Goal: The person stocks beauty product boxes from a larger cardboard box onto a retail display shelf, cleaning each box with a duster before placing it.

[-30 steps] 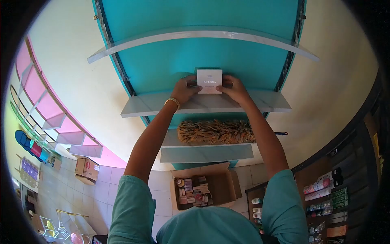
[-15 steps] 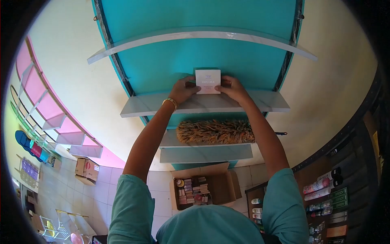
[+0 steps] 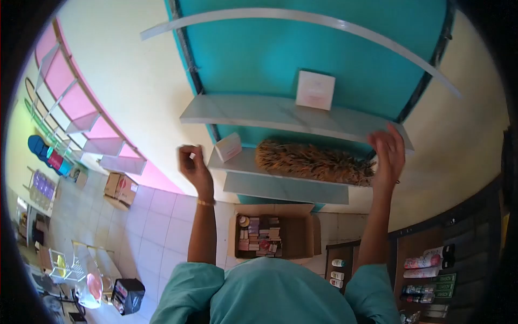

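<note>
A white box (image 3: 315,90) stands upright on the upper grey shelf (image 3: 253,110) against the turquoise panel, with neither hand touching it. One shelf lower, a smaller-looking white box (image 3: 229,147) sits tilted at the left end. My left hand (image 3: 193,164) hangs left of that lower box, its fingers loosely curled with a gap inside and nothing visibly held. Beyond the right end of the brown feather duster (image 3: 313,162), my right hand (image 3: 389,151) is raised near the upper shelf's right end, fingers apart and empty.
An open cardboard box (image 3: 297,237) with several small boxes stands on the floor below. Dark display racks (image 3: 399,243) hold bottles and cans at the right. Another carton (image 3: 121,190) and a black bin (image 3: 128,297) are at the left. A curved shelf (image 3: 270,13) spans the top.
Both hands have let go of the white box and moved apart, left and right. The view has shifted, and the white box on the lower shelf now shows.
</note>
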Action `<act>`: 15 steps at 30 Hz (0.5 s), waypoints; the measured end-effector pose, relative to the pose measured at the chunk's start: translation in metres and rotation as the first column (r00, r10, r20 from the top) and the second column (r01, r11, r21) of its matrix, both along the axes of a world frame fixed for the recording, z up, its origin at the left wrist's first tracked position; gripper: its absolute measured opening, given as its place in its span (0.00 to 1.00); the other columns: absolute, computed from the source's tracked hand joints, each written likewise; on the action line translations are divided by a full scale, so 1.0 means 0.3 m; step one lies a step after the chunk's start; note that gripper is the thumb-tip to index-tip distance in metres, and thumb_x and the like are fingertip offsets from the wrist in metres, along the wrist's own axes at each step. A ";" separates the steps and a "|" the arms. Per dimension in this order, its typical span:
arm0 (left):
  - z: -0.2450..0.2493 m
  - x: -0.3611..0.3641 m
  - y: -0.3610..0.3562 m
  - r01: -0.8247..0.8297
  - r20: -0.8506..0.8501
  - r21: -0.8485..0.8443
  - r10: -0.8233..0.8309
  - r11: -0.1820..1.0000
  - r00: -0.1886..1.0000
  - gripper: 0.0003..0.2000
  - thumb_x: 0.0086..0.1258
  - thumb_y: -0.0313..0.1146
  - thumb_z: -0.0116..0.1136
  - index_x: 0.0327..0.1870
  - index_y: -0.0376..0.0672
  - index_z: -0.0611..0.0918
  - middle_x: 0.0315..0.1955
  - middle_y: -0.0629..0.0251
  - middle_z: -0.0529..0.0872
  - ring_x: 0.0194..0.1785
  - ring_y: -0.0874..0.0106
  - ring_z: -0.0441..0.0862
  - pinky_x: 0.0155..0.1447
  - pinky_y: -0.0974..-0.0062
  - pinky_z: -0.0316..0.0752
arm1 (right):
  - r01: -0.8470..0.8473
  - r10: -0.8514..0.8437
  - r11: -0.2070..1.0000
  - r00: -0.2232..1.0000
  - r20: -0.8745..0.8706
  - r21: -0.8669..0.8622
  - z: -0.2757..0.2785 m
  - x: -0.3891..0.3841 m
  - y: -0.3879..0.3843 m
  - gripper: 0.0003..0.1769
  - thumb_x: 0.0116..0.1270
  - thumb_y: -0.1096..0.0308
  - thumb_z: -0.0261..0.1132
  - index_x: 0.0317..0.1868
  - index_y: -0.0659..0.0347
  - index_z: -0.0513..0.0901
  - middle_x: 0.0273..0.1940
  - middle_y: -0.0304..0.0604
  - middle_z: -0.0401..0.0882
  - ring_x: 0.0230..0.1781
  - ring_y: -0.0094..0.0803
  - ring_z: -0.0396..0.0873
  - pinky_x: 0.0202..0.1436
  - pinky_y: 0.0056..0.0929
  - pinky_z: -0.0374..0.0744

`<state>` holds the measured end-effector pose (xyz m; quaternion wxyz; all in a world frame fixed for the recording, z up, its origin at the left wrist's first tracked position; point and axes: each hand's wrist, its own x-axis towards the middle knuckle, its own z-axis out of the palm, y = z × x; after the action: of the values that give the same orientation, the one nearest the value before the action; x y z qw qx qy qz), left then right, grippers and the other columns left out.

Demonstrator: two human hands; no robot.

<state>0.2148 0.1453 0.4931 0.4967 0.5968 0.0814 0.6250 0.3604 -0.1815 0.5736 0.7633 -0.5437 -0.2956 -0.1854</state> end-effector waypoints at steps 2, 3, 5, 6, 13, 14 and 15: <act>-0.218 0.010 0.066 -0.084 -0.369 0.006 0.080 0.996 0.926 0.11 0.55 0.25 0.60 0.36 0.37 0.71 0.32 0.66 0.74 0.38 0.75 0.72 0.39 0.79 0.69 | 0.072 -0.071 0.994 0.997 0.016 -0.088 -0.124 -0.037 -0.053 0.20 0.60 0.72 0.61 0.52 0.66 0.69 0.37 0.42 0.75 0.41 0.27 0.74 0.47 0.27 0.75; -0.299 0.017 0.089 -0.061 -0.508 -0.010 0.048 0.998 0.860 0.16 0.53 0.26 0.62 0.41 0.37 0.71 0.37 0.63 0.74 0.45 0.71 0.73 0.47 0.75 0.71 | 0.020 -0.032 0.979 0.998 -0.056 -0.202 -0.211 -0.017 -0.091 0.21 0.59 0.72 0.61 0.53 0.65 0.69 0.39 0.44 0.74 0.42 0.29 0.73 0.48 0.29 0.74; -0.346 0.048 0.108 -0.002 -0.579 0.146 0.087 0.989 0.811 0.26 0.49 0.28 0.66 0.51 0.39 0.68 0.47 0.59 0.74 0.53 0.67 0.71 0.54 0.72 0.70 | -0.092 0.015 0.911 0.982 -0.189 -0.403 -0.367 0.065 -0.144 0.24 0.57 0.72 0.63 0.55 0.62 0.68 0.42 0.46 0.74 0.46 0.34 0.72 0.50 0.34 0.73; -0.373 0.077 0.142 0.026 -0.587 0.182 0.087 0.983 0.805 0.28 0.49 0.29 0.66 0.53 0.39 0.67 0.49 0.57 0.73 0.54 0.64 0.71 0.53 0.70 0.70 | 0.035 -0.059 0.818 0.998 -0.022 -0.574 -0.392 0.085 -0.139 0.27 0.55 0.70 0.65 0.56 0.59 0.68 0.45 0.47 0.73 0.48 0.37 0.71 0.52 0.37 0.72; -0.403 0.186 0.253 0.199 -0.632 0.031 -0.135 0.980 0.763 0.24 0.50 0.30 0.65 0.49 0.39 0.71 0.40 0.52 0.80 0.47 0.60 0.78 0.49 0.70 0.73 | 0.440 -0.022 0.024 0.898 0.440 -0.898 -0.472 0.232 -0.145 0.41 0.41 0.60 0.73 0.59 0.51 0.66 0.54 0.50 0.67 0.56 0.44 0.65 0.57 0.46 0.64; -0.422 0.174 0.253 0.221 -0.624 -0.011 -0.179 0.975 0.760 0.22 0.51 0.30 0.65 0.48 0.38 0.72 0.37 0.53 0.81 0.45 0.61 0.79 0.48 0.71 0.73 | 0.438 -0.001 -0.031 0.899 0.438 -0.898 -0.501 0.248 -0.160 0.42 0.41 0.58 0.72 0.59 0.52 0.66 0.54 0.49 0.68 0.55 0.43 0.66 0.56 0.47 0.65; -0.424 0.154 0.237 0.184 -0.593 0.010 -0.142 0.983 0.792 0.21 0.51 0.29 0.65 0.46 0.38 0.73 0.36 0.53 0.82 0.44 0.62 0.80 0.47 0.72 0.74 | 0.365 -0.008 -0.141 0.929 0.369 -0.920 -0.504 0.255 -0.166 0.40 0.43 0.59 0.71 0.59 0.53 0.66 0.53 0.49 0.69 0.54 0.43 0.67 0.54 0.46 0.66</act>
<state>0.2610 0.2163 0.3660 0.4783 0.7824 0.1589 0.3659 0.4369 -0.2312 0.4225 0.0263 -0.9366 -0.3409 -0.0761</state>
